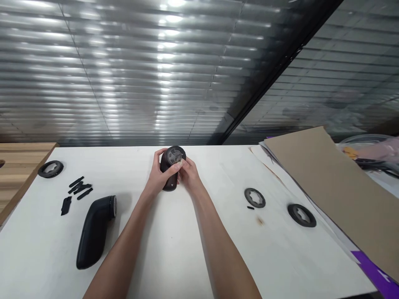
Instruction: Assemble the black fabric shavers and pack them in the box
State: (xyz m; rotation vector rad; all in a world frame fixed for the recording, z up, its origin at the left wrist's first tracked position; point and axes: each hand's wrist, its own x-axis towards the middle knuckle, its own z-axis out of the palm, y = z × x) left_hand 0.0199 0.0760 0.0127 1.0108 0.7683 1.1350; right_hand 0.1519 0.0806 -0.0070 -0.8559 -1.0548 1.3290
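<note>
A black fabric shaver with a round perforated metal head is held up near the far edge of the white table. My left hand wraps round its left side, with the thumb lying across the front below the head. My right hand is closed at its right side, fingertips pinched at the lower rim of the head. Whether a small part sits between those fingertips is hidden. Another black fabric shaver lies on its side at the left, its metal head facing right.
Black rings lie about: one ring far left, a ring and a thicker ring at right. Several thin black strips and a small black plate lie left. Brown cardboard covers the right side; blinds stand behind.
</note>
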